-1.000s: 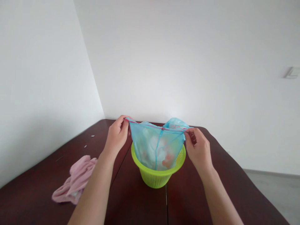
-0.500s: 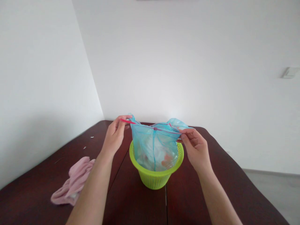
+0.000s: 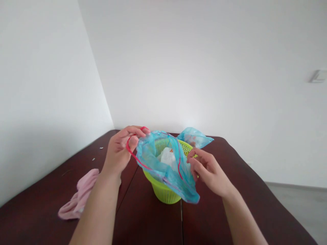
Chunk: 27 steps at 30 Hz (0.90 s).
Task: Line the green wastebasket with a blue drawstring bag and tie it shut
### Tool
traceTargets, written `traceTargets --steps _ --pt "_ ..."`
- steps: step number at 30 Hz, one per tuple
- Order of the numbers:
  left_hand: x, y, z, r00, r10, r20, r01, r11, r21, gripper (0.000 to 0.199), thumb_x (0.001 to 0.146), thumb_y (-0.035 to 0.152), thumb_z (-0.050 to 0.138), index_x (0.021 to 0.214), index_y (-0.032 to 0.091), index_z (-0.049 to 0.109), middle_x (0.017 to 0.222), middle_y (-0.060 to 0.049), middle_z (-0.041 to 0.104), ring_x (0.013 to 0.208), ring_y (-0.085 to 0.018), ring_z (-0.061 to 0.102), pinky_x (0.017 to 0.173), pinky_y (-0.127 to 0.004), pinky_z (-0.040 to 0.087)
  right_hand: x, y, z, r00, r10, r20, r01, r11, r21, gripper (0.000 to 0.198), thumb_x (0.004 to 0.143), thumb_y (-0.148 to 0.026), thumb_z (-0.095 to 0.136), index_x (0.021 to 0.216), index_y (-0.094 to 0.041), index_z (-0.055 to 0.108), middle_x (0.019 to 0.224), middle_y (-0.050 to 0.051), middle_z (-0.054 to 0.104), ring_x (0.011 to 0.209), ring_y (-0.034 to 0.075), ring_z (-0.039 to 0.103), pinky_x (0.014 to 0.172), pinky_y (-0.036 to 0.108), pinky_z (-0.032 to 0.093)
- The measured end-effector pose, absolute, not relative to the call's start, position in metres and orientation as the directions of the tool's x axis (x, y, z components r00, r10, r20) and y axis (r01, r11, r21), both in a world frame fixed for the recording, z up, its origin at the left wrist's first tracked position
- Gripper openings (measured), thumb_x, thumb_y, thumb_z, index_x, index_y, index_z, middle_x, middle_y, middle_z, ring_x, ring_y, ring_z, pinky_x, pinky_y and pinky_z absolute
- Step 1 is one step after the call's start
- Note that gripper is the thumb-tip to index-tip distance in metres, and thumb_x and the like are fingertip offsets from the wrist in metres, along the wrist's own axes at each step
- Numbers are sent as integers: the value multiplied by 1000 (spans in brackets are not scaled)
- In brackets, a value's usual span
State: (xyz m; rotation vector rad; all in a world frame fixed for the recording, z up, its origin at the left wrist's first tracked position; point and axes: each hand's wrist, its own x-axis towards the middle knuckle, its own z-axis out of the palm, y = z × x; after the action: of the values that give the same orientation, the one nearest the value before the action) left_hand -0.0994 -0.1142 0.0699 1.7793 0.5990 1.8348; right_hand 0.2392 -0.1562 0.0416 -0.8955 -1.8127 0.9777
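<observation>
A translucent blue drawstring trash bag [image 3: 163, 175] hangs over the rim of a lime-green plastic basket [image 3: 166, 196], its mouth slack and tilted toward me. Crumpled white waste [image 3: 168, 157] shows inside. My left hand [image 3: 121, 144] is closed on the left side of the bag's mouth, with a loop of its red drawstring [image 3: 132, 149] around the thumb and fingers. My right hand [image 3: 206, 170] is at the bag's right edge, fingers bent and slightly apart, with nothing visible gripped. A loose end of red string lies on the bag near it.
Behind the basket, a second blue bag [image 3: 194, 136] with contents rests near the wall. A pink cloth [image 3: 78, 200] lies left of my left forearm on the dark wooden table [image 3: 150, 226]. Small white scraps [image 3: 101, 148] dot the table's left side.
The bag's mouth was stretched taut between both hands; now its right side has dropped over the basket's front. The red drawstring is pulled out farther at my left hand. My right hand has let go.
</observation>
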Motion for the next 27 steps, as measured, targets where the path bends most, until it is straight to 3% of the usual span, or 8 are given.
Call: traceTargets --steps 3,5,8,13,15,19,23,27 --pt "-93 -136 79 63 569 820 -83 -815 573 40 103 60 95 106 21 91 114 -16 87 110 -31 85 94 -40 71 225 -160 43 -227 900 372 564 433 -704 48 111 -67 75 89 -26 64 60 -6 53 56 16 48 60 33 28" --pt "-87 -150 84 93 539 837 -96 -832 547 35 102 56 98 105 21 91 111 -15 86 107 -30 84 92 -40 72 215 -165 45 -179 896 406 731 397 -555 52 103 -71 85 86 -26 63 65 -4 58 61 17 50 64 34 26" --pt "-82 -164 86 145 508 849 -143 -838 526 22 104 42 98 107 22 90 109 -12 85 96 -26 83 86 -38 74 204 -172 44 -194 886 421 811 387 -440 48 99 -65 91 88 -26 65 79 1 72 70 20 59 69 36 29" --pt "-80 -172 91 151 453 878 -109 -876 471 16 103 36 98 110 23 90 104 -10 86 80 -23 82 78 -40 75 208 -172 40 -249 895 371 804 405 -436 16 102 -23 78 89 -24 69 86 3 77 78 21 64 74 35 35" --pt "-80 -171 94 74 465 882 -55 -882 469 21 102 40 99 112 23 91 104 -10 87 82 -23 84 80 -40 76 218 -169 40 -202 897 394 728 406 -552 16 103 -20 75 88 -24 69 82 1 74 74 20 62 71 34 37" --pt "-78 -163 97 -175 492 853 15 -865 502 29 105 49 98 122 26 92 121 -8 91 111 -27 89 98 -38 75 243 -165 48 -11 862 507 342 480 -808 28 110 -44 79 91 -24 74 78 0 69 68 17 59 62 30 44" --pt "-76 -145 95 -298 491 819 -33 -862 505 47 103 67 94 130 30 89 136 -8 90 133 -31 86 113 -42 72 257 -159 55 329 763 557 39 578 -815 39 103 -58 95 97 -24 78 77 -2 70 66 13 60 58 25 45" --pt "-74 -131 89 -127 685 718 -274 -720 638 78 104 95 71 152 34 81 163 -15 80 129 -39 89 110 -58 73 261 -153 58 565 678 470 -184 660 -729 45 92 -57 107 97 -23 77 79 -3 76 61 12 64 57 23 52"
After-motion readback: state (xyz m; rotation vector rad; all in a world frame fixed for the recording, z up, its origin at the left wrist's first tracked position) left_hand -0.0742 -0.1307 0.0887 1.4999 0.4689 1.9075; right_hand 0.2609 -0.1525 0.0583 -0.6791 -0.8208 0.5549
